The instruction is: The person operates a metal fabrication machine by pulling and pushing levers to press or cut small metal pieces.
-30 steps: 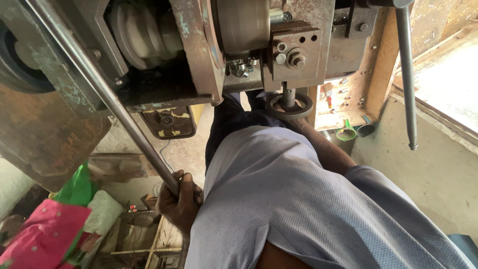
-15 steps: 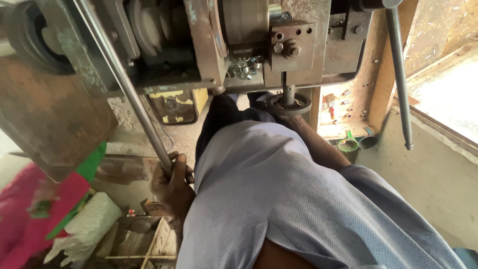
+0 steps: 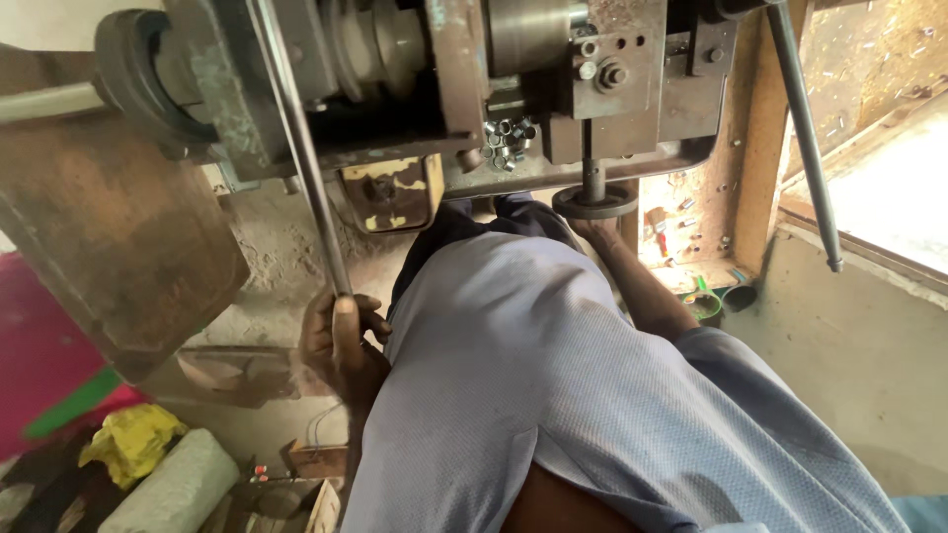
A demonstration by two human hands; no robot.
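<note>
While the person leans over in a pale blue woven shirt (image 3: pixel 553 395), the left hand (image 3: pixel 341 341) is wrapped tight around the lower end of a long grey steel lever rod (image 3: pixel 301 148), which slants up toward 11 o'clock across a rusty, paint-worn press machine (image 3: pixel 592 89). Right hand (image 3: pixel 592 229): at 1 o'clock under a dark round metal disc (image 3: pixel 594 201) on a short spindle; grip cannot be told. Small shiny metal rings (image 3: pixel 506 143): heaped on the machine ledge at 12 o'clock.
</note>
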